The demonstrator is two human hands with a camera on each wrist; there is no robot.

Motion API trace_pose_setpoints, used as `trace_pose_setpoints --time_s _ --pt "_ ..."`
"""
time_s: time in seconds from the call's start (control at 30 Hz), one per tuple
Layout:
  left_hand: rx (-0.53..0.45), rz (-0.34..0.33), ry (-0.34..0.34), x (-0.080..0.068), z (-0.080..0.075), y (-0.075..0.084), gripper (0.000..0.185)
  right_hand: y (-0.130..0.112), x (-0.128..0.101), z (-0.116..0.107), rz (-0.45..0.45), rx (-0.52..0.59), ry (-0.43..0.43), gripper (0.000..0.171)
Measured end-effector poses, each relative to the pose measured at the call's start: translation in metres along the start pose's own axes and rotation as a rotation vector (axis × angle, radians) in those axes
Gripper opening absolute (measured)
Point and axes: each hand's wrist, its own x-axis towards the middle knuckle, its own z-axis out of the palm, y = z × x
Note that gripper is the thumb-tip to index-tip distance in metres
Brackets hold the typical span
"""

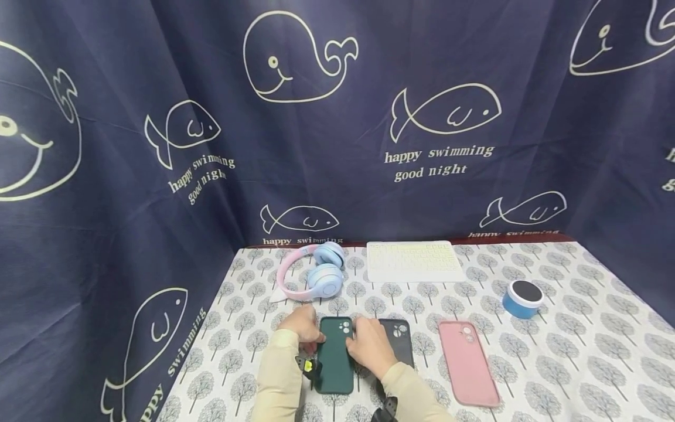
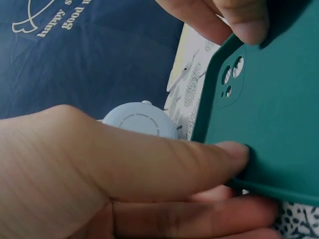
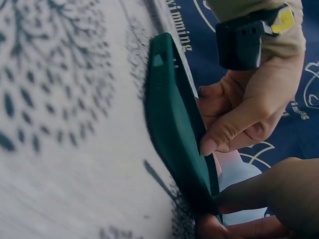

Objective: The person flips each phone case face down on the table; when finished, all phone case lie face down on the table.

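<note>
Together, left hand (image 1: 304,324) and right hand (image 1: 370,346) pinching green phone case (image 1: 334,355), tablecloth (image 1: 580,351) beneath

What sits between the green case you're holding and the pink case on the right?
In the head view, a black phone case lies between the green case and the pink case, partly covered by the right hand.

Head view: even, soft overhead light, moderate brightness, no hard shadows on the tree-print white tablecloth (image 1: 580,351); navy whale-print fabric backdrop (image 1: 132,176) reads dark, wide-angle lens bends it at the edges. Slightly soft overall. Left wrist view: brighter, dark green silicone phone case (image 2: 279,109) sharp near the camera holes, left hand (image 2: 99,174) fills the foreground, soft. Right wrist view: dimmer, tablecloth blurred close to the lens, case edge reasonably sharp, faint shadow beneath it. No glare anywhere.
</note>
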Motion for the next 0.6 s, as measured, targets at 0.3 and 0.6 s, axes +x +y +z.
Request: trace_pose_setpoints --time_s 0.3,0.6 --pt "-0.186 0.129 -0.054 -0.007 -0.019 0.006 0.017 0.004 0.005 -0.003 -0.009 0.043 0.013 0.011" --pt "-0.226 0.212 -0.038 -0.008 -0.024 0.01 0.015 0.005 0.004 0.0 -0.012 0.07 0.021 0.028"
